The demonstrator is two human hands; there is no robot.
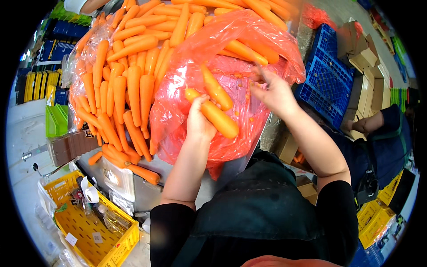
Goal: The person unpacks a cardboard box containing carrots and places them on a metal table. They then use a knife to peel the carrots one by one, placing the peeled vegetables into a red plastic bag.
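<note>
My left hand [201, 121] grips a peeled-looking carrot [220, 118] above a red plastic bag [186, 140]. A second carrot [217, 87] lies beside its fingertips; whether they hold it too is unclear. To the right, my right hand [275, 88] is blurred over the bag's opening, its fingers around a thin, grey, blade-like tool [264, 71]. Small orange bits lie on the red plastic beneath. Just beyond that hand, more carrots [247, 51] rest within the bag's far folds. A large heap of loose carrots [133, 80] covers the table to the left and far side.
Clear plastic film [71, 71] edges the heap. At lower left stands a yellow crate [113, 248] with bottles and a paper roll inside. On the right are a blue plastic pallet [325, 80], cardboard boxes [363, 53] and another person's arm [370, 122]. A person's sleeve [74, 5] shows at the top left.
</note>
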